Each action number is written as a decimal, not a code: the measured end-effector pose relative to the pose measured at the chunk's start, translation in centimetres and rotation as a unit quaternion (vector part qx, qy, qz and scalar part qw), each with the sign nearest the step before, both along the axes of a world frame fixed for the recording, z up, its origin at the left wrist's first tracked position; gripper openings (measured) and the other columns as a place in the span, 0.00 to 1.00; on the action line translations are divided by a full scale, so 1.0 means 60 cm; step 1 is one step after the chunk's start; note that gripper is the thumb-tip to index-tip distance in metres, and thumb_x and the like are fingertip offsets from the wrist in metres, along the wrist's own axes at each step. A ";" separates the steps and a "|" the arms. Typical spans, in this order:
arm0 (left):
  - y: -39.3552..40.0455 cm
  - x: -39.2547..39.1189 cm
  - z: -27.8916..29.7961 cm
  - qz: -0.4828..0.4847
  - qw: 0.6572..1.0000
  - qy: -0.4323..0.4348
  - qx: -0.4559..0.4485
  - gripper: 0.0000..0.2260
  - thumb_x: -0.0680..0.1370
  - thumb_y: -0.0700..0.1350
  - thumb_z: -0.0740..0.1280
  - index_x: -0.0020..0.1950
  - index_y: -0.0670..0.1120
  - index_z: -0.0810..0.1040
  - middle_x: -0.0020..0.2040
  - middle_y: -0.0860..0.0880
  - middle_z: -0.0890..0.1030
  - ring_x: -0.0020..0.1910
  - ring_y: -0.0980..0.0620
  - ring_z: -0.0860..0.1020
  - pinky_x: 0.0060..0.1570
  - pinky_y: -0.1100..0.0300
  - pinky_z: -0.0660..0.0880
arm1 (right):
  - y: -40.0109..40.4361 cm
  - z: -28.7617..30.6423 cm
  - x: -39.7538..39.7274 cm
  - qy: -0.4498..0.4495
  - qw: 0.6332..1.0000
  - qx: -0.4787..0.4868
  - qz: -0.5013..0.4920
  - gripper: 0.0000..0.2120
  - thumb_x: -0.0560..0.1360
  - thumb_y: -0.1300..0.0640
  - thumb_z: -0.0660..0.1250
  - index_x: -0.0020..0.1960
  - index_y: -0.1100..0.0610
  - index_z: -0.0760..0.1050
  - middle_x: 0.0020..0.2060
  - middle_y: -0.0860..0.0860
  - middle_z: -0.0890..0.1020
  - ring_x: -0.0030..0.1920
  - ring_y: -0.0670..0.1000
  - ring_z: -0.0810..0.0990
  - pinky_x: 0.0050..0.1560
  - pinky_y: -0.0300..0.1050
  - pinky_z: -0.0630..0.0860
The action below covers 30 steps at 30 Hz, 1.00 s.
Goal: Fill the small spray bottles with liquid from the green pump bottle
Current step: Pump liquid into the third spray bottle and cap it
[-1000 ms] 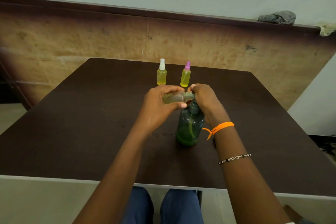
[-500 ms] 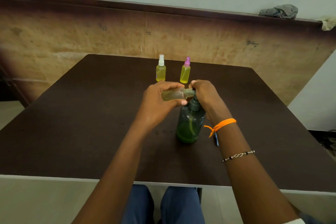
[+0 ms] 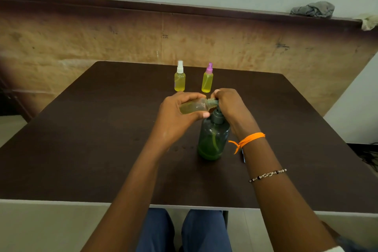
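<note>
- Worktop (image 3: 81,149): dark, carries everything; keep the work over it so drips land there, not on the lap.
- Pump bottle (image 3: 213,139): green, upright on the worktop mid-front, liquid low in the base. Needs to stay planted; press straight down on the pump, no side load, or it tips.
- Left hand (image 3: 178,116): fingers curled round the small bottle, holding it above and just left of the pump head. Keep that grip firm but not squeezing; soft plastic would likely burp liquid out.
- Right hand (image 3: 229,104): on top of the pump head, fingers curled at the nozzle and small-bottle neck. Cannot tell whether pressing the pump or steadying the neck.
- Small bottle (image 3: 194,107): clear, lying near horizontal, partly filled with yellowish liquid, neck toward the nozzle (image 3: 212,101) and touching or just beside it. No cap seen on it.
- Judged step: pumping liquid into this third bottle, about part-way.
- Do well: seat the nozzle tip inside the neck before each stroke; tilt the neck up a bit as the level rises, since near horizontal will probably spill once fuller.
- Short full strokes, pause between, check level against the two done bottles.
- Done bottles: white-cap (image 3: 180,77) and purple-cap (image 3: 207,79), upright, side by side at the far middle of the worktop, both filled yellow, well apart from the hands. Leave elbow room; no sweeping toward them.
- Cap for the held bottle: not visible; locate before putting it down.
</note>
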<state>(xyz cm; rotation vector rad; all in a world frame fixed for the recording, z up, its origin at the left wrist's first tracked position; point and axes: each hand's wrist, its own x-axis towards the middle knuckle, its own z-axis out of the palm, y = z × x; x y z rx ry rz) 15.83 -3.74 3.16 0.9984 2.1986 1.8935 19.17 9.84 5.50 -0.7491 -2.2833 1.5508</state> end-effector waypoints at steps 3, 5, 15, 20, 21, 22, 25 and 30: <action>-0.001 0.000 0.001 -0.001 1.000 -0.001 0.003 0.16 0.66 0.39 0.77 0.51 0.52 0.81 0.48 0.53 0.81 0.50 0.56 0.79 0.51 0.65 0.74 | -0.002 0.002 0.002 0.011 1.000 -0.008 0.001 0.17 0.76 0.68 0.54 0.30 0.57 0.67 0.29 0.52 0.69 0.30 0.48 0.66 0.27 0.35 0.65; -0.002 -0.001 0.004 0.000 1.000 0.001 0.002 0.16 0.66 0.39 0.76 0.51 0.51 0.81 0.47 0.54 0.80 0.50 0.56 0.79 0.52 0.65 0.74 | -0.006 0.015 0.004 -0.014 1.000 -0.021 0.014 0.17 0.78 0.66 0.54 0.31 0.57 0.68 0.29 0.52 0.70 0.29 0.47 0.67 0.27 0.35 0.66; -0.003 0.002 -0.002 -0.004 1.000 -0.010 0.000 0.16 0.66 0.39 0.76 0.51 0.50 0.81 0.50 0.51 0.81 0.50 0.57 0.79 0.50 0.68 0.73 | -0.004 -0.010 0.011 0.039 0.993 -0.108 -0.022 0.12 0.77 0.64 0.55 0.37 0.53 0.70 0.36 0.49 0.73 0.35 0.45 0.71 0.39 0.39 0.71; -0.004 0.002 0.004 -0.007 1.000 -0.010 0.005 0.16 0.66 0.40 0.76 0.52 0.51 0.81 0.49 0.53 0.81 0.51 0.56 0.79 0.53 0.63 0.75 | -0.003 0.014 0.014 -0.004 0.999 -0.035 0.014 0.14 0.78 0.64 0.55 0.36 0.53 0.69 0.36 0.49 0.72 0.33 0.44 0.69 0.36 0.38 0.68; -0.003 0.001 0.006 -0.006 1.000 -0.009 0.005 0.17 0.66 0.40 0.76 0.52 0.50 0.81 0.49 0.53 0.81 0.51 0.56 0.79 0.53 0.63 0.75 | -0.004 0.023 0.014 -0.021 0.999 -0.020 0.024 0.15 0.78 0.64 0.55 0.35 0.53 0.68 0.34 0.48 0.71 0.32 0.44 0.68 0.34 0.37 0.67; -0.003 0.000 0.006 -0.005 1.000 -0.009 0.005 0.17 0.66 0.40 0.77 0.53 0.50 0.81 0.49 0.53 0.81 0.51 0.56 0.79 0.53 0.62 0.75 | -0.005 0.029 0.013 -0.040 0.999 -0.006 0.032 0.16 0.78 0.65 0.56 0.33 0.54 0.68 0.32 0.49 0.70 0.31 0.45 0.68 0.32 0.37 0.66; -0.002 -0.001 0.001 -0.003 1.000 -0.010 0.011 0.17 0.66 0.40 0.77 0.52 0.50 0.82 0.49 0.52 0.81 0.51 0.55 0.80 0.53 0.62 0.75 | -0.009 0.024 0.012 -0.046 0.999 0.008 0.025 0.17 0.77 0.67 0.55 0.32 0.55 0.68 0.30 0.50 0.70 0.30 0.46 0.67 0.32 0.37 0.65; -0.003 0.000 -0.007 -0.006 1.000 -0.016 0.012 0.16 0.66 0.39 0.77 0.51 0.50 0.82 0.49 0.52 0.81 0.51 0.55 0.80 0.54 0.61 0.75 | -0.010 0.007 0.023 0.003 0.999 -0.036 0.002 0.11 0.78 0.64 0.54 0.40 0.55 0.69 0.34 0.46 0.70 0.34 0.42 0.68 0.36 0.34 0.67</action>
